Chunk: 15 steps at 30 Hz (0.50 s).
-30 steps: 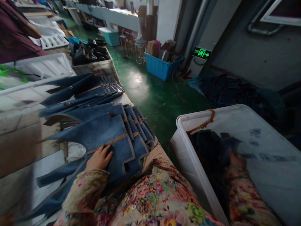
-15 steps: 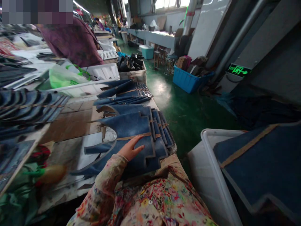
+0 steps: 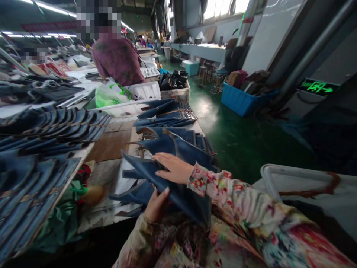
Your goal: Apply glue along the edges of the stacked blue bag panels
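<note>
My left hand (image 3: 156,205) grips the near edge of a folded dark-blue cut material piece (image 3: 184,201). The thumb lies on top and the other fingers are hidden beneath. On the upper face of that piece rests my right hand (image 3: 175,168), its fingers stretched out flat. Under and behind it lies a stack of similar blue pieces (image 3: 182,143) with curved cut-outs and pale edges. Farther back on the table is another bundle of blue pieces (image 3: 167,121).
Rows of overlapping blue pieces (image 3: 55,123) cover the left table. A white bin (image 3: 267,175) stands at my right, and a blue crate (image 3: 237,99) on the green floor. A person in a purple top (image 3: 118,59) is beyond a white tray (image 3: 146,91).
My right hand has come into view, and a blue piece now lies folded under both hands. My left hand went from lying on the stack to gripping it. The view turned left.
</note>
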Each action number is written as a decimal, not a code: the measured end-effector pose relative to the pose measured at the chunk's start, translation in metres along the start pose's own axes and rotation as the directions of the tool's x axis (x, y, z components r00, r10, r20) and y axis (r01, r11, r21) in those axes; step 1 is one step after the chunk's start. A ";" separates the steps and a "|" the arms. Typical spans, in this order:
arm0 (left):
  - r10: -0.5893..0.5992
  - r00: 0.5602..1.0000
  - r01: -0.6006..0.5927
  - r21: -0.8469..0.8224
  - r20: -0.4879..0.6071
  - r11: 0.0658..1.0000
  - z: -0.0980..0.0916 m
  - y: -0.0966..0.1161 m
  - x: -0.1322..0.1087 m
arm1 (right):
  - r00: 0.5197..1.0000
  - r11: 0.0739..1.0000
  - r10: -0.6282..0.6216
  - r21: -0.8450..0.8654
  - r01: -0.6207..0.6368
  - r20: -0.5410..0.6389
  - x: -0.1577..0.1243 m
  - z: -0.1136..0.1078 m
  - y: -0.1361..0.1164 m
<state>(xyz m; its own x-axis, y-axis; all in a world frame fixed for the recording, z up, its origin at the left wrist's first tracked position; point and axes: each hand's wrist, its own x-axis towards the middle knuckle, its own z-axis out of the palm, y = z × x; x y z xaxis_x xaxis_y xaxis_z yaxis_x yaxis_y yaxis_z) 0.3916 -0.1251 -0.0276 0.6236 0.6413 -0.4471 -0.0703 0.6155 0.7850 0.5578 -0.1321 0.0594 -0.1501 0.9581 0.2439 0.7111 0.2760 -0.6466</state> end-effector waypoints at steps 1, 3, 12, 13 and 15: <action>-0.043 0.987 0.037 -0.039 -0.155 0.999 -0.006 -0.003 0.002 | 0.992 0.995 0.087 0.043 -0.092 0.096 -0.003 0.023 0.014; -0.143 0.927 0.117 -0.095 -0.346 0.989 -0.012 -0.004 0.005 | 0.969 0.978 0.162 0.100 -0.183 0.186 -0.016 0.058 0.042; -0.251 0.915 0.238 -0.080 -0.315 0.968 -0.024 0.001 0.004 | 0.535 0.659 0.729 0.227 -0.717 -0.428 -0.123 0.000 0.159; -0.251 0.914 0.247 -0.054 -0.319 0.968 -0.023 0.000 0.005 | 0.484 0.610 0.768 0.250 -0.752 -0.418 -0.134 -0.007 0.171; -0.227 0.914 0.247 0.018 -0.335 0.969 -0.023 -0.001 0.006 | 0.433 0.545 0.822 0.293 -0.785 -0.370 -0.152 -0.010 0.187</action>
<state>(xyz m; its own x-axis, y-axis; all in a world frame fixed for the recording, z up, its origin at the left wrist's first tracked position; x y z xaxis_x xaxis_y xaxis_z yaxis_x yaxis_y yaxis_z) 0.3775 -0.1111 -0.0407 0.3249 0.6002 -0.7308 0.0996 0.7468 0.6576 0.7203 -0.2268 -0.0915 0.7736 0.6135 -0.1588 0.3044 -0.5796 -0.7560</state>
